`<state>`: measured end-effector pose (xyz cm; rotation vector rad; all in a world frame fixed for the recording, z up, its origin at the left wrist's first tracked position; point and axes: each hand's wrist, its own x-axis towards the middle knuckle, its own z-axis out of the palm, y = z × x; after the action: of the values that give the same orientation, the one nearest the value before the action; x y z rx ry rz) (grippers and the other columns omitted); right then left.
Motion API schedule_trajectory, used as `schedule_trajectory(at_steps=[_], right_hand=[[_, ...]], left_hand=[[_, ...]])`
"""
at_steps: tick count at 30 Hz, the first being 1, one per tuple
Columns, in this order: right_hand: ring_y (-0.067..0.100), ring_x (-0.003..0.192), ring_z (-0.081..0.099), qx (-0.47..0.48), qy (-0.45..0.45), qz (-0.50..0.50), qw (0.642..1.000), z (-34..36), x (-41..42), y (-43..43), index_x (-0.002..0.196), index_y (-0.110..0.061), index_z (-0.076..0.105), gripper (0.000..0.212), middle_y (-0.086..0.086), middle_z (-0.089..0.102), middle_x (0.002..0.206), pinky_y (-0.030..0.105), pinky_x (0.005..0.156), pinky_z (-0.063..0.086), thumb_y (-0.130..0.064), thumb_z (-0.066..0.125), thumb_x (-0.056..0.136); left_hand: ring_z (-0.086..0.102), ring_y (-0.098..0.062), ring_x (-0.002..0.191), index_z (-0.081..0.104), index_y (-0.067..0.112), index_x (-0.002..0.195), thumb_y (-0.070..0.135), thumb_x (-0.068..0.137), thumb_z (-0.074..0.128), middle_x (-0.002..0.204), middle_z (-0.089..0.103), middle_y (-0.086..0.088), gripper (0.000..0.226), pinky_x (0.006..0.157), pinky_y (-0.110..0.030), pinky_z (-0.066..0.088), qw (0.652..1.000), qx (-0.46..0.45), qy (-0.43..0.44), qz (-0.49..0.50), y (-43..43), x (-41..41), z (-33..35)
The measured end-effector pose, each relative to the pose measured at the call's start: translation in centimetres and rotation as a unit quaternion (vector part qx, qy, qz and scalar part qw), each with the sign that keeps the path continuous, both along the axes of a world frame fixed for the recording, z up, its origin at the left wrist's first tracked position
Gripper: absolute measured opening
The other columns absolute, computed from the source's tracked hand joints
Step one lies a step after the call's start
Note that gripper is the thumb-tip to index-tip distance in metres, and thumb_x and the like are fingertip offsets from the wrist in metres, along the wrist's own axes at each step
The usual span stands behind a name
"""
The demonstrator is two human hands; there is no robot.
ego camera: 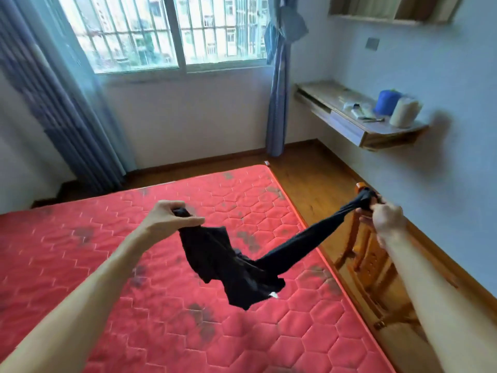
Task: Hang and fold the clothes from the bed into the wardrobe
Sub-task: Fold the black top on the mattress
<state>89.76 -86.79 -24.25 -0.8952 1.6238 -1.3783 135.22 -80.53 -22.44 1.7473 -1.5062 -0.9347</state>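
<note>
While our left hand [172, 218] pinches one end of the black garment [236, 267] and our right hand [387, 215] grips the other, it sags above the bed [80, 251]; we should shake it flat and match edges before folding

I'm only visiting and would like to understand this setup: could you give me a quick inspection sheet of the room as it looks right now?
Surface: red quilted mattress, with dark stains.
Job's things: one black garment, held in the air above the mattress and stretched between both hands; no wardrobe in view.
Clutter: blue cylinder, white cylinder and small blurred items on the wall shelf.
Grippers: left hand pinches one end of the garment; right hand grips the other end.
Cables: nothing seen.
Surroundings: wooden chair beside the bed, barred window, blue curtains, wooden floor.
</note>
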Motion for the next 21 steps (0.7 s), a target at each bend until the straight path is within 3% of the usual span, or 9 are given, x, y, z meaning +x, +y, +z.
schedule_trajectory(at_steps=[3, 6, 11, 15, 18, 21], right_hand=[[0.005, 0.039, 0.06, -0.05, -0.05, -0.069, 0.995, 4.7, -0.7, 1.9, 0.086, -0.014, 0.059, 0.023, 0.009, 0.064, 0.076, 0.017, 0.041, 0.05, -0.004, 0.041, 0.098], [0.006, 0.038, 0.06, -0.08, -0.084, -0.087, 0.989, 8.7, -0.5, 3.5, 0.082, -0.016, 0.056, 0.022, 0.004, 0.064, 0.058, 0.018, 0.038, 0.049, -0.008, 0.046, 0.099], [0.014, 0.06, 0.069, -0.045, 0.034, 0.042, 0.998, 11.0, 1.8, 4.4, 0.088, -0.022, 0.062, 0.02, 0.017, 0.067, 0.101, 0.022, 0.049, 0.055, -0.003, 0.055, 0.094], [0.021, 0.073, 0.068, -0.05, 0.089, 0.163, 0.981, 11.3, 5.8, 4.7, 0.116, -0.008, 0.061, 0.031, 0.023, 0.059, 0.123, 0.022, 0.052, 0.058, 0.01, 0.058, 0.09], [0.02, 0.086, 0.071, -0.106, 0.188, 0.317, 0.924, 12.4, 11.4, 7.7, 0.114, -0.021, 0.066, 0.042, 0.012, 0.07, 0.115, 0.03, 0.072, 0.061, 0.007, 0.069, 0.082], [0.014, 0.108, 0.064, -0.284, 0.307, 0.389, 0.821, 12.7, 17.6, 10.7, 0.129, -0.027, 0.061, 0.066, -0.002, 0.064, 0.127, 0.035, 0.094, 0.055, 0.003, 0.079, 0.073]], left_hand=[[0.072, -0.026, 0.073, 0.049, -0.005, 0.072, 0.016, 0.073, 0.087, 0.078, 0.074, -0.014, 0.043, 0.065, -0.03, 0.053, 0.995, -0.044, 0.077, 0.051, 2.9, 4.6, 3.6], [0.076, -0.029, 0.073, 0.043, 0.011, 0.073, 0.004, 0.091, 0.067, 0.09, 0.074, -0.025, 0.031, 0.065, -0.034, 0.062, 0.977, -0.083, 0.174, 0.087, 5.1, 6.2, 7.4], [0.075, -0.035, 0.081, 0.043, 0.015, 0.069, 0.014, 0.092, 0.066, 0.097, 0.073, -0.026, 0.032, 0.073, -0.042, 0.063, 0.961, -0.124, 0.245, 0.039, 6.1, 4.6, 13.3], [0.074, -0.035, 0.081, 0.045, 0.01, 0.07, 0.01, 0.094, 0.064, 0.089, 0.074, -0.022, 0.031, 0.076, -0.044, 0.062, 0.956, -0.155, 0.248, -0.002, 6.4, 0.6, 16.7], [0.072, -0.04, 0.091, 0.048, 0.01, 0.067, 0.008, 0.093, 0.066, 0.096, 0.073, -0.026, 0.031, 0.091, -0.05, 0.057, 0.955, -0.177, 0.237, -0.022, 6.6, -1.9, 18.2], [0.071, -0.037, 0.103, 0.051, 0.01, 0.067, 0.012, 0.092, 0.068, 0.109, 0.072, -0.026, 0.03, 0.101, -0.049, 0.052, 0.96, -0.181, 0.212, -0.032, 6.8, -3.8, 19.2]])
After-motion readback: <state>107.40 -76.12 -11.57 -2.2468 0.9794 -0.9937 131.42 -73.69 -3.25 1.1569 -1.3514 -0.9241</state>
